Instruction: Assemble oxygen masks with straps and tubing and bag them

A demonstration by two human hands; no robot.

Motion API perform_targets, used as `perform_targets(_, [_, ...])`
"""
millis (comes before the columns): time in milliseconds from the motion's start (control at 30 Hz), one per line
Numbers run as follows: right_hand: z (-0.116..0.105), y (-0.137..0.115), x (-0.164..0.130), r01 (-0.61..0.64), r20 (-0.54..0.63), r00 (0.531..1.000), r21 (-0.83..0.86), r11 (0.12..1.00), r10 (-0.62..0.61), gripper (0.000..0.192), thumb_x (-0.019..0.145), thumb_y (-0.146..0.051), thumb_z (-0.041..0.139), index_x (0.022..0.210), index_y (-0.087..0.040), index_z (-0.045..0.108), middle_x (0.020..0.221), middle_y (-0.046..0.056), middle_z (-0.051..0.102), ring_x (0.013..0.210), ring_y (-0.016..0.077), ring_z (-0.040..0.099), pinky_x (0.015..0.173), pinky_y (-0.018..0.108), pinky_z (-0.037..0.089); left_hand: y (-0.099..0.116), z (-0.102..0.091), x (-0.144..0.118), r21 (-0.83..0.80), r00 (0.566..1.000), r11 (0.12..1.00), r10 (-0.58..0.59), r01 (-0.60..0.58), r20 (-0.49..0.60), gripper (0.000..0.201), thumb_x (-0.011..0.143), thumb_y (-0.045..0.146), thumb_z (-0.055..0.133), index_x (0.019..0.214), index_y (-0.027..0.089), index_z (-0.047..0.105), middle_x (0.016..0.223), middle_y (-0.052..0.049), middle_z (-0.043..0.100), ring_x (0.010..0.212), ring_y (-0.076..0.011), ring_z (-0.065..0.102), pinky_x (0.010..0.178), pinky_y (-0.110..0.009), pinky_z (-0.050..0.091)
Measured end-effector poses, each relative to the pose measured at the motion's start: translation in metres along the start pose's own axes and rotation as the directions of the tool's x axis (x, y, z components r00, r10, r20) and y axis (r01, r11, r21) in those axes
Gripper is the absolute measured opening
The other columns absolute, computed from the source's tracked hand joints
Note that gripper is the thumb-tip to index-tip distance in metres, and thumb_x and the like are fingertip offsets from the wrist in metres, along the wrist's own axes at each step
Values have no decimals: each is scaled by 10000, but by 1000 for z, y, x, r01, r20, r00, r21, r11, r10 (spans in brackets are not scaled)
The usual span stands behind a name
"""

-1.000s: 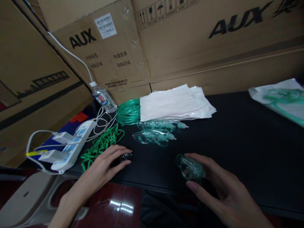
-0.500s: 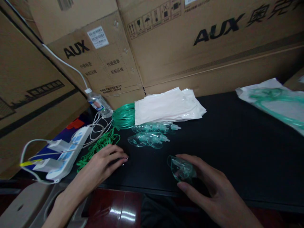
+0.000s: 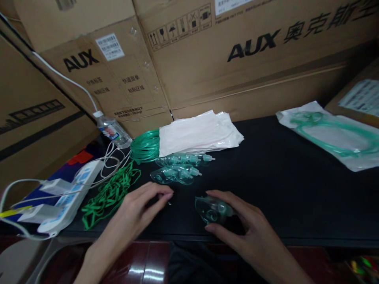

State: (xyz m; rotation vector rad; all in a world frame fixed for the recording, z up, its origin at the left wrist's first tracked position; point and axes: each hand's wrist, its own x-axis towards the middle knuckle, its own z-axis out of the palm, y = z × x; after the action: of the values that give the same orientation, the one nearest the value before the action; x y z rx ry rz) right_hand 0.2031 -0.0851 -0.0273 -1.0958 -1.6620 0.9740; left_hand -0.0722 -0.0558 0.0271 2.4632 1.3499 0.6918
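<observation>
In my right hand [image 3: 239,219] is a clear green oxygen mask [image 3: 211,211], gripped between thumb and fingers just above the black table. My left hand [image 3: 151,203] is to the left of it, thumb and fingertips pinched together. A tiny shiny bit shows below those fingertips, too small to name. Beyond my hands, more clear oxygen masks [image 3: 174,173] lie in two rows on the table. A heap of green elastic straps [image 3: 111,193] lies left of my left hand. Coiled green tubing [image 3: 145,146] sits behind the masks.
White packaging pouches [image 3: 198,134] are stacked by the tubing. At the right lies a pouch with green tubing [image 3: 334,134]. A power strip [image 3: 71,197] with plugs and cables, and a plastic bottle [image 3: 112,130], stand left. Cardboard boxes [image 3: 189,71] wall off the back.
My left hand has moved right, away from the straps, and its fingertips have come together. The mask in my right hand has turned. The view has shifted to the right.
</observation>
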Motion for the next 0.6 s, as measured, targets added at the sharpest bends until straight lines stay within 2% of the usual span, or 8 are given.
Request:
perform_targets(133, [-8,5,-2,58,-58,996,-135,989,-66,446,845,-183,781,1264,-293,672,1213,28,758,1105,200,727,977,298,578,22,43,11,-151,999,987,-49,52,20,125,1014,294,633,998,238,744,891,6,731,799,-153,695,745,-235,557])
perform_targets(233, [-21,9,-1,93,-68,991,-252,963,-114,432,821,-141,785,1226,-270,708,1202,61,745,1107,228,727,981,326,587,23,60,7,-180,997,982,-68,61,-31,165,1026,313,611,1034,253,765,1007,-25,722,909,-177,697,820,-264,568])
perform_targets(333, [-30,10,-2,87,-40,994,-304,949,-104,485,806,-122,792,1260,-275,715,1278,72,718,1154,236,719,1011,319,577,19,59,-3,-154,990,981,-127,118,-54,231,1025,370,606,1195,298,745,1183,-47,697,1003,-198,700,829,-276,591])
perform_targets(433, [-33,11,-4,74,-51,994,-298,952,-94,520,836,-171,788,1333,-284,684,1334,69,696,1203,236,699,1038,308,563,15,53,-12,-93,992,989,-118,114,-39,347,970,440,682,1308,362,691,1220,-33,685,1070,-217,689,871,-300,595])
perform_targets(500, [-32,12,-5,45,-90,993,-292,956,-74,491,853,-241,796,1329,-297,689,1329,65,696,1190,247,703,1044,336,567,12,52,-13,-81,997,993,-82,80,-11,352,970,428,685,1319,387,680,1210,-22,685,1109,-217,673,931,-319,574])
perform_targets(600, [-31,14,-5,-34,-135,991,-220,975,4,497,860,-341,804,1342,-313,682,1335,71,681,1139,259,720,1031,394,589,9,56,-12,-128,998,990,-63,62,1,250,1006,360,644,1246,367,714,1165,-16,693,1083,-198,665,932,-306,551])
